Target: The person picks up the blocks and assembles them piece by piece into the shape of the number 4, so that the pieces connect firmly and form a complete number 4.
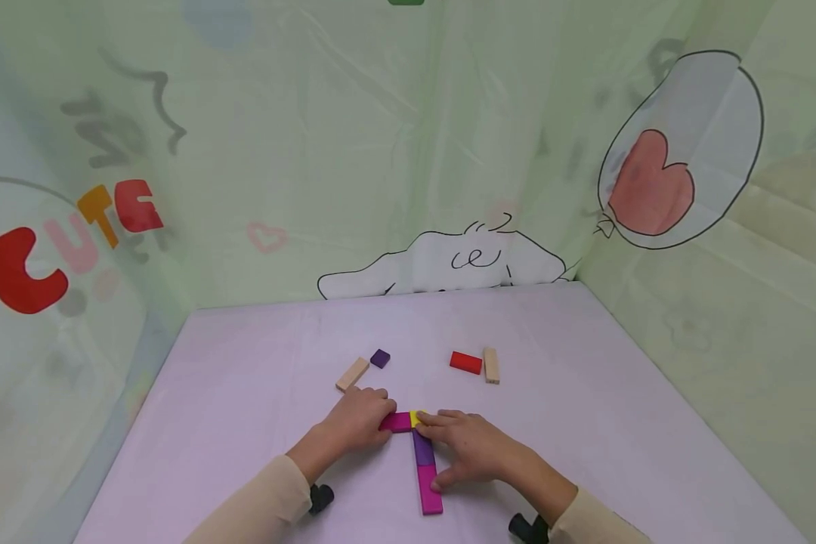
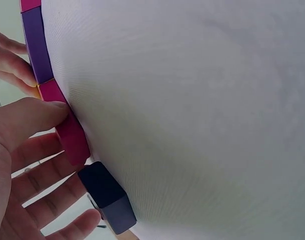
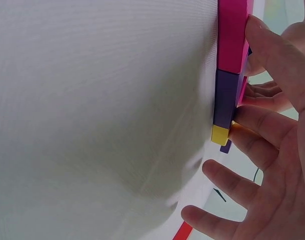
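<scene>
We see the left hand (image 1: 360, 417) gripping a pink block (image 1: 398, 422), its thumb on the near side and its fingers on the far side. This pink block lies flat just left of the yellow block (image 1: 413, 418) and meets it end-on. The right hand (image 1: 472, 446) is spread, its fingers loosely extended; we see fingertips touching the yellow block and the purple block (image 1: 424, 449), which butts against the yellow one's near side. Its thumb touches the right edge of a second pink block (image 1: 429, 495), which runs on from the purple one, away from the yellow block on its near side.

Further out, we find a wooden block (image 1: 352, 374) beyond the yellow block to the left, and a small dark purple block (image 1: 380, 358) near it. Beyond the yellow block to the right lie a red block (image 1: 465, 363) and, just beside it, another wooden block (image 1: 492, 366). All rest on a pale lilac tabletop (image 1: 197, 423). Well behind the yellow block, we see a pale green curtain (image 1: 367, 151), and to its right a drawn balloon (image 1: 714, 106) with a red heart.
</scene>
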`<state>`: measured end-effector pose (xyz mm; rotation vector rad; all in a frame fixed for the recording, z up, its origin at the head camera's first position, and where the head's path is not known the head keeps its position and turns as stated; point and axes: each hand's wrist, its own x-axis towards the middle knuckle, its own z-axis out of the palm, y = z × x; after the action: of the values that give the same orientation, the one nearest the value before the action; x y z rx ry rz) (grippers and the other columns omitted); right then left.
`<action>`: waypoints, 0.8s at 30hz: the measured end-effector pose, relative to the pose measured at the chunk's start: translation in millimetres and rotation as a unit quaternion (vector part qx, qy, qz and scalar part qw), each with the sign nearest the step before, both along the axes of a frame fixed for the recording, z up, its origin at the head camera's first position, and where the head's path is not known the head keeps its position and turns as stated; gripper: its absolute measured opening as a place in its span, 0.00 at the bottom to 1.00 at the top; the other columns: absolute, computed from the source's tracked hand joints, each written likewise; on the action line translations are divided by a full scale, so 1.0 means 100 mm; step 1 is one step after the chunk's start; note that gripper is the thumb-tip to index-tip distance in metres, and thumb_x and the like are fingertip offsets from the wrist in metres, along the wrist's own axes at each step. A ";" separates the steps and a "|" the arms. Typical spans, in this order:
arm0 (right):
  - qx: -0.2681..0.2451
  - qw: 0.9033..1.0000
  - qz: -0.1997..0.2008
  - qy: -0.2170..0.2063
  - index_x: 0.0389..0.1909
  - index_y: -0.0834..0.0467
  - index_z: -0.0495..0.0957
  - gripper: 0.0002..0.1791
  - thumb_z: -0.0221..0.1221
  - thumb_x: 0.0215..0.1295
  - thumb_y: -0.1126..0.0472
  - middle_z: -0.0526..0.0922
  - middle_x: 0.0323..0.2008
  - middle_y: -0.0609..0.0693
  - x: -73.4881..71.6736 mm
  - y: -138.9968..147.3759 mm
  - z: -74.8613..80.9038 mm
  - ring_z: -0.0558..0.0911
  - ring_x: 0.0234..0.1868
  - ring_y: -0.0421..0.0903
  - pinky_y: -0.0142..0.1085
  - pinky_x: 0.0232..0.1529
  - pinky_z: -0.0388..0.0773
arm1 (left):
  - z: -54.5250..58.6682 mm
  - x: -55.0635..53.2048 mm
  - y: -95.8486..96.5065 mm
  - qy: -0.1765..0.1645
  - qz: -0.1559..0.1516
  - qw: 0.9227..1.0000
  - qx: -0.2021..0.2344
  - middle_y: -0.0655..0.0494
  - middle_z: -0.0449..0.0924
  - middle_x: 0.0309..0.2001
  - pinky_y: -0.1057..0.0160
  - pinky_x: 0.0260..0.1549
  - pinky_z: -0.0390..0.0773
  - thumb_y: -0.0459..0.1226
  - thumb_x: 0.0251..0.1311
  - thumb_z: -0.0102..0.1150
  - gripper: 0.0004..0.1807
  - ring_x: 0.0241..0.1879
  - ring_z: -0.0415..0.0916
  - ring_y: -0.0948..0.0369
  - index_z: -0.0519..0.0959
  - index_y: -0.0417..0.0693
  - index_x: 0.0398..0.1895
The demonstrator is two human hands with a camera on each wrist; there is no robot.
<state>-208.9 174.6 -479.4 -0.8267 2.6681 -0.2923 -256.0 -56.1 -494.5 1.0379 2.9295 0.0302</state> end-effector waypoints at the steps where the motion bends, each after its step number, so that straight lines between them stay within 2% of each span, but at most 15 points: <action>1: 0.001 1.000 0.000 0.000 0.73 0.48 0.74 0.47 0.74 0.52 0.36 0.69 0.76 0.45 0.00 0.00 0.00 0.69 0.75 0.58 0.61 0.68 0.71 | 0.00 0.00 0.00 -0.002 0.001 1.000 0.000 0.63 0.77 0.30 0.65 0.31 0.67 0.46 0.61 0.71 0.12 0.28 0.68 0.66 0.86 0.52 0.44; 6: 0.000 1.000 -0.010 -0.011 0.73 0.47 0.73 0.47 0.74 0.51 0.36 0.69 0.77 0.45 -0.01 -0.01 0.00 0.68 0.75 0.58 0.62 0.68 0.70 | 0.01 0.01 0.01 -0.007 0.003 1.000 0.007 0.63 0.77 0.30 0.65 0.31 0.67 0.48 0.62 0.71 0.13 0.28 0.67 0.65 0.86 0.52 0.43; 12: -0.003 1.000 -0.013 -0.019 0.74 0.46 0.72 0.48 0.74 0.52 0.35 0.68 0.77 0.44 -0.01 -0.01 0.00 0.67 0.76 0.58 0.63 0.69 0.68 | -0.02 0.02 0.02 0.019 -0.011 1.000 0.020 0.61 0.78 0.34 0.66 0.32 0.70 0.47 0.62 0.71 0.11 0.30 0.69 0.65 0.87 0.52 0.40; 17: -0.004 1.000 -0.011 -0.017 0.74 0.47 0.72 0.48 0.74 0.52 0.35 0.68 0.77 0.45 -0.02 -0.01 -0.02 0.67 0.76 0.58 0.63 0.69 0.69 | -0.05 0.03 0.04 0.032 -0.005 0.999 0.032 0.60 0.77 0.37 0.66 0.34 0.71 0.47 0.61 0.72 0.10 0.33 0.69 0.64 0.89 0.52 0.38; 21: -0.003 1.000 -0.013 -0.017 0.74 0.47 0.72 0.48 0.74 0.52 0.35 0.68 0.77 0.45 -0.04 -0.01 -0.03 0.67 0.76 0.58 0.62 0.69 0.69 | -0.04 0.05 0.06 0.048 -0.008 0.999 0.022 0.60 0.76 0.34 0.66 0.33 0.71 0.47 0.60 0.73 0.10 0.31 0.68 0.63 0.89 0.52 0.35; 24: 0.002 1.000 -0.013 -0.016 0.74 0.46 0.72 0.48 0.73 0.52 0.35 0.68 0.77 0.44 -0.04 -0.01 -0.05 0.67 0.76 0.58 0.62 0.69 0.69 | -0.05 0.07 0.09 0.073 -0.015 0.997 -0.001 0.59 0.77 0.33 0.67 0.32 0.72 0.47 0.60 0.73 0.09 0.30 0.70 0.63 0.89 0.52 0.34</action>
<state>-213.0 173.3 -484.0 -0.7792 2.6503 -0.3045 -248.6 -47.5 -499.2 1.1300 3.0413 -0.0533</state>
